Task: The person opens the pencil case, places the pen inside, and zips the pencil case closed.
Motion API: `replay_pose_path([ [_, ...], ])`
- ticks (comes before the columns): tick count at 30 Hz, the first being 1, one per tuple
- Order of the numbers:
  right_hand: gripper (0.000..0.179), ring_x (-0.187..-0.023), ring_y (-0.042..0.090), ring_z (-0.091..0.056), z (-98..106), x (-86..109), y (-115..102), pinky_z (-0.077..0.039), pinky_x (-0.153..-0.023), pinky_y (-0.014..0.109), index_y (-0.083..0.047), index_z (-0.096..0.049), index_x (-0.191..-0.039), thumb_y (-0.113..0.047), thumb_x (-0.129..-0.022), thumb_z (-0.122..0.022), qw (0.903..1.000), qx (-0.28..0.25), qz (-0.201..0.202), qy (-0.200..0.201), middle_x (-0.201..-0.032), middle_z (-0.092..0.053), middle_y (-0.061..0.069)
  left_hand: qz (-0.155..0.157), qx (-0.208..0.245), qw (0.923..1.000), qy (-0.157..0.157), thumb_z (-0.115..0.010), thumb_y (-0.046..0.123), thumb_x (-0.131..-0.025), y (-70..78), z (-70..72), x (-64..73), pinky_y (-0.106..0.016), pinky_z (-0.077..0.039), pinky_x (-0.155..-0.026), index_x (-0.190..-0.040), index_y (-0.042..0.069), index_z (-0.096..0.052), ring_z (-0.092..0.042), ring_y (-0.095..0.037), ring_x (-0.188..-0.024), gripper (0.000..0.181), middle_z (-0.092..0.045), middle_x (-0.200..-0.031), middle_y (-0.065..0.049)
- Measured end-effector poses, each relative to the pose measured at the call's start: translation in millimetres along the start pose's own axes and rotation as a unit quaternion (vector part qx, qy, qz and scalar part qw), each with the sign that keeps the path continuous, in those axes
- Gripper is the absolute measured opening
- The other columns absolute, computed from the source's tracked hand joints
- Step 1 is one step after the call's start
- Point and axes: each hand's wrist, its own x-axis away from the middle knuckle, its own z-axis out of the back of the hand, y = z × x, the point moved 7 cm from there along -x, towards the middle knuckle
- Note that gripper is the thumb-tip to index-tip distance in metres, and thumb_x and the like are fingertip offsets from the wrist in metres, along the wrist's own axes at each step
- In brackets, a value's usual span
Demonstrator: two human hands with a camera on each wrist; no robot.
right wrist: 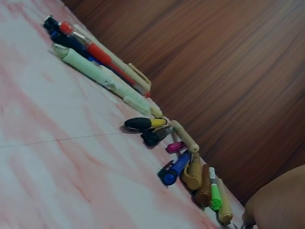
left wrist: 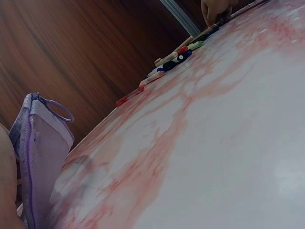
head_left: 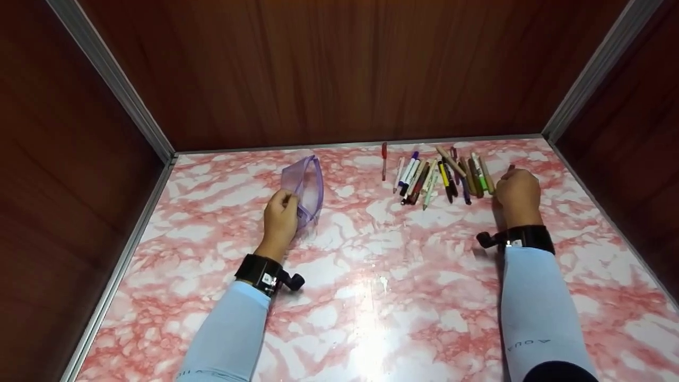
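My left hand pinches the near edge of a translucent purple zip pouch, whose mouth gapes toward the right. In the left wrist view the pouch stands upright on its side, with a zip pull loop at its top. My right hand is curled at the right end of a spread of pens and markers. A dark reddish end of a pen pokes out beyond its fingers; the rest is hidden by the hand. Nearest to that hand lie a tan marker and a green-and-white marker.
A red pen lies apart, left of the other pens. Brown wood-grain panels with metal edging enclose the back and both sides of the red-and-white marbled table. Each wrist wears a black camera band.
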Motion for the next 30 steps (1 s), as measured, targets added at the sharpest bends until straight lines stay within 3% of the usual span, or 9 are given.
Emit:
replay_pose_path([
  [5, 0.048, -0.136, 0.046, -0.064, 7, 8.9, -9, -0.058, -0.108, 0.054, 0.006, -0.066, -0.152, -0.014, -0.113, -0.047, 0.9958, -0.091, 0.007, 0.002, -0.156, -0.063, 0.033, 0.0, -0.003, 1.0, -0.005, -0.064, 0.023, -0.11, -0.4, 0.1, 0.9, -0.042, -0.057, -0.094, -0.108, 0.005, -0.074, -0.071, -0.032, -0.105, 0.021, -0.075, -0.112, -0.016],
  [10, 0.045, -0.107, 0.028, -0.071, 13, 16.3, -39, -0.058, -0.08, 0.028, 0.0, -0.069, -0.151, -0.019, -0.113, -0.054, 0.9884, -0.139, 0.058, 0.019, -0.14, -0.071, 0.029, -0.002, -0.003, 1.0, -0.004, -0.063, 0.022, -0.111, -0.2, 4.5, 0.7, -0.045, -0.058, -0.095, -0.111, 0.003, -0.074, -0.069, -0.033, -0.104, 0.022, -0.073, -0.113, -0.017],
  [13, 0.041, -0.095, 0.014, -0.067, 12, 21.1, -62, -0.054, -0.072, 0.019, -0.003, -0.074, -0.145, -0.021, -0.112, -0.059, 0.9838, -0.156, 0.086, 0.021, -0.133, -0.072, 0.024, -0.003, -0.006, 1.0, 0.006, -0.063, 0.021, -0.11, 0.7, 7.8, -0.7, -0.045, -0.059, -0.095, -0.112, 0.002, -0.075, -0.069, -0.032, -0.104, 0.022, -0.073, -0.113, -0.018],
  [18, 0.035, -0.086, 0.003, -0.065, 7, 34.4, -99, -0.055, -0.071, 0.016, -0.003, -0.08, -0.134, -0.017, -0.105, -0.066, 0.9743, -0.182, 0.129, 0.028, -0.121, -0.078, 0.018, -0.011, -0.001, 0.9998, 0.017, -0.062, 0.02, -0.109, 2.3, 8.9, -2.8, -0.042, -0.058, -0.095, -0.111, 0.002, -0.075, -0.069, -0.032, -0.106, 0.022, -0.072, -0.114, -0.018],
  [23, 0.031, -0.082, 0.002, -0.069, -13, 49.8, -134, -0.057, -0.073, 0.017, -0.003, -0.082, -0.129, -0.02, -0.105, -0.072, 0.9629, -0.211, 0.168, -0.005, -0.11, -0.081, 0.009, -0.014, 0.014, 0.9993, 0.032, -0.063, 0.019, -0.109, 1.9, 9.6, -2.4, -0.038, -0.056, -0.091, -0.107, 0.001, -0.074, -0.068, -0.031, -0.103, 0.02, -0.071, -0.111, -0.017],
  [30, 0.029, -0.084, 0.004, -0.068, -49, 69.1, -177, -0.056, -0.078, 0.018, 0.0, -0.082, -0.126, -0.013, -0.103, -0.07, 0.9506, -0.223, 0.211, -0.046, -0.11, -0.081, 0.012, -0.005, 0.021, 0.9993, 0.03, -0.064, 0.02, -0.11, 1.1, 4.5, 1.9, -0.036, -0.056, -0.089, -0.107, 0.002, -0.073, -0.066, -0.028, -0.1, 0.02, -0.07, -0.109, -0.015],
])
